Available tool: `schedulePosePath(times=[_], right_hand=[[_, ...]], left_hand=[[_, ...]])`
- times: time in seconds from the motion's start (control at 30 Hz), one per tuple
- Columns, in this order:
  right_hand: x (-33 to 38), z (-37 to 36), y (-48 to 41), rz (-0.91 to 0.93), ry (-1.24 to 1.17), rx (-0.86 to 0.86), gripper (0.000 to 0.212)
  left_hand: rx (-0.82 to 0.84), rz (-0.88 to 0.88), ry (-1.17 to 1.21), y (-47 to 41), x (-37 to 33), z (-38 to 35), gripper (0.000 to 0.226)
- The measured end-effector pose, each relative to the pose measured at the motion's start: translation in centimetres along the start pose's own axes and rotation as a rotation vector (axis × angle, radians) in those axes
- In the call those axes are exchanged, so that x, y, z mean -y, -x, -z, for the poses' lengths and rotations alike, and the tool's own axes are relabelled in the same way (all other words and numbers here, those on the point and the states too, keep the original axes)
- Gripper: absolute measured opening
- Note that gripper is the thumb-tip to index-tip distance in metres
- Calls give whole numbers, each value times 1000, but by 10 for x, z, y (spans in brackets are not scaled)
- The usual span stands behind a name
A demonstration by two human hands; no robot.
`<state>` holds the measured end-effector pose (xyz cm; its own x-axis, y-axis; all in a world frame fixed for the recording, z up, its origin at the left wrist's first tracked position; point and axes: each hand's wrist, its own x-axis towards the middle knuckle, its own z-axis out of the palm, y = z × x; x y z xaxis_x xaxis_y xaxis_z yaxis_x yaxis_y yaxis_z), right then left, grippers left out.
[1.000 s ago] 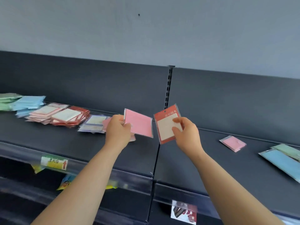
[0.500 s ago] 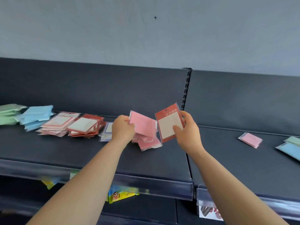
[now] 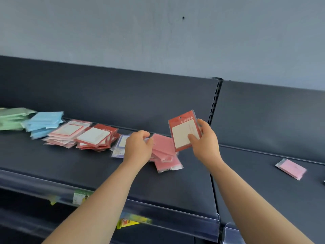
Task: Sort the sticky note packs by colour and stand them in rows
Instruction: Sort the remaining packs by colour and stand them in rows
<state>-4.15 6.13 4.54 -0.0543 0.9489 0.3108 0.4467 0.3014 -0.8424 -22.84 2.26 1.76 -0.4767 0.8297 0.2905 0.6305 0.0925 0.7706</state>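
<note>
Shelf (image 3: 70,166): right grip (image 3: 205,143) holds one red pack (image 3: 182,132), left grip (image 3: 138,147) one pink pack (image 3: 162,143).

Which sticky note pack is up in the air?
The red-bordered plastic pack with a cream pad, held up by the right hand; every other pack lies on the dark shelf.

pack piles (image 3: 95,138) along the back, open shelf (image 3: 79,171) in front

Pink pack (image 3: 162,143) now down on pink pile (image 3: 168,164).
</note>
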Motion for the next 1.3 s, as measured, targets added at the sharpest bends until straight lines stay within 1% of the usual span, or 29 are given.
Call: schedulePosePath(times=[0.13,0.3,0.37,0.43,0.53,0.57,0.63,0.7,0.8,0.9,0.97,1.0,1.07,1.13,1.2,1.27,1.3], right_hand=[[19,-28,-3,39,-23,55,57],[45,-71,-4,79,-59,100,53],[54,-89,-2,72,-78,112,50],[62,-109,1,66,-80,124,44],[76,-145,3,86,-57,162,27],[81,-157,4,96,-50,180,22],[90,-179,4,105,10,218,16],[98,-199,5,93,71,253,17],[109,-222,7,65,165,271,21],[113,-241,8,44,271,256,12],[116,-249,11,25,337,241,32],[117,-253,12,11,365,243,37],[115,-258,14,-8,416,247,38],[113,-260,15,-8,410,236,35],[112,-258,18,6,404,206,28],[114,-251,23,27,433,175,26],[115,-246,25,35,465,166,21]], left_hand=[[-13,-44,58,6,2,13,35],[-27,-31,92,-2,14,39,37],[-33,3,107,-8,25,54,39],[-34,55,161,-13,38,70,39],[-31,69,262,-25,58,97,22],[-39,63,255,-30,65,107,20],[-60,44,196,-41,81,126,26],[-53,25,131,-53,96,143,29],[15,4,6,-69,118,155,31],[76,-29,-91,-83,137,159,26],[109,-52,-160,-89,147,160,23],[127,-64,-191,-91,151,161,22],[160,-97,-252,-94,157,160,17],[173,-131,-287,-95,159,161,11],[165,-182,-315,-95,156,163,15],[143,-259,-353,-95,152,164,19],[134,-299,-362,-93,149,164,24]])
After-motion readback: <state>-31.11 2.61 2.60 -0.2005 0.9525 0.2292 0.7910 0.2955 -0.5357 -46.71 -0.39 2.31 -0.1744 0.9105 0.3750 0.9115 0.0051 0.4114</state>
